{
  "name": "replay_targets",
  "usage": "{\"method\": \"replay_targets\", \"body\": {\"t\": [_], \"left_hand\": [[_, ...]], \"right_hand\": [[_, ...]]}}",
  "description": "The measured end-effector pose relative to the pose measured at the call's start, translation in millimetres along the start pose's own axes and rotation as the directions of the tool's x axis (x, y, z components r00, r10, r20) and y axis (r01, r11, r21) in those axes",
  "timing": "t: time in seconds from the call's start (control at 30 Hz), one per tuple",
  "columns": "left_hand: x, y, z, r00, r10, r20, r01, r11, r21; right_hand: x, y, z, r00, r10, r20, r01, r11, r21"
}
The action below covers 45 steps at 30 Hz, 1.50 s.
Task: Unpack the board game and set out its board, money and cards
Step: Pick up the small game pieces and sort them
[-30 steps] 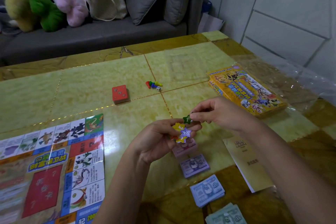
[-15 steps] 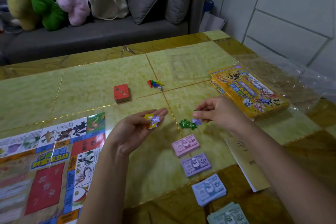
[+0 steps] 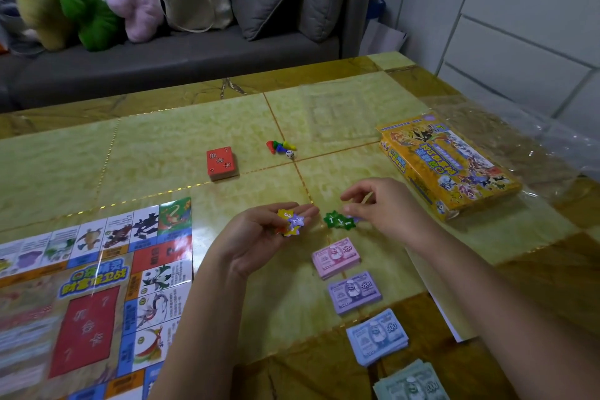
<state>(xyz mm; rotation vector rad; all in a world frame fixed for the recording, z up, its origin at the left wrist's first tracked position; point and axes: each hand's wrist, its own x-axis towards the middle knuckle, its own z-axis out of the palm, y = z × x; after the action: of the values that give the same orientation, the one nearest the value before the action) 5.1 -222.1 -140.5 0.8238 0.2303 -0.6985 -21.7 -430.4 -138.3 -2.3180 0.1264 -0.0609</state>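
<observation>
Cash: pink stack 1000, purple stack 5000, blue stack 500. Green star chips: 1, 1. In my left hand, yellow chip 3, purple chip 2. Red deck & red field of board: 机会卡, w/ ?s.

Green star tokens now lie on the table, released.
</observation>
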Motion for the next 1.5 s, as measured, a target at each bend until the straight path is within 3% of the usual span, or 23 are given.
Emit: {"method": "replay_targets", "body": {"t": [0.2,0.33,0.67,0.83,1.2,1.5], "left_hand": [[5.1,-6.5,3.0,0.998,-0.056,0.012,0.055,0.998,0.035],[5.3,-8.2,4.3,0.997,-0.08,0.016,0.078,0.994,0.071],[5.0,-7.4,4.0,0.995,-0.092,0.021,0.09,0.993,0.082],[2.0,0.4,1.1,1.0,-0.03,0.001,0.03,0.997,0.072],[0.0,4.6,-3.5,1.0,-0.023,-0.019,0.025,0.994,0.108],[-3.3,3.3,-2.0,0.997,-0.074,0.01,0.071,0.981,0.178]], "right_hand": [[-9.9,-0.7,-16.2,0.994,0.049,0.099,-0.021,0.964,-0.264],[-10.6,-2.1,-10.5,0.994,0.067,0.085,-0.037,0.948,-0.315],[-11.8,-5.8,9.4,0.999,-0.029,0.029,0.036,0.964,-0.264],[-10.6,-5.5,8.9,0.999,-0.009,-0.053,-0.001,0.982,-0.189],[-11.1,-14.0,24.8,0.999,-0.052,0.005,0.052,0.974,-0.221],[-9.5,-15.5,22.8,0.996,-0.056,-0.067,0.043,0.983,-0.181]]}}
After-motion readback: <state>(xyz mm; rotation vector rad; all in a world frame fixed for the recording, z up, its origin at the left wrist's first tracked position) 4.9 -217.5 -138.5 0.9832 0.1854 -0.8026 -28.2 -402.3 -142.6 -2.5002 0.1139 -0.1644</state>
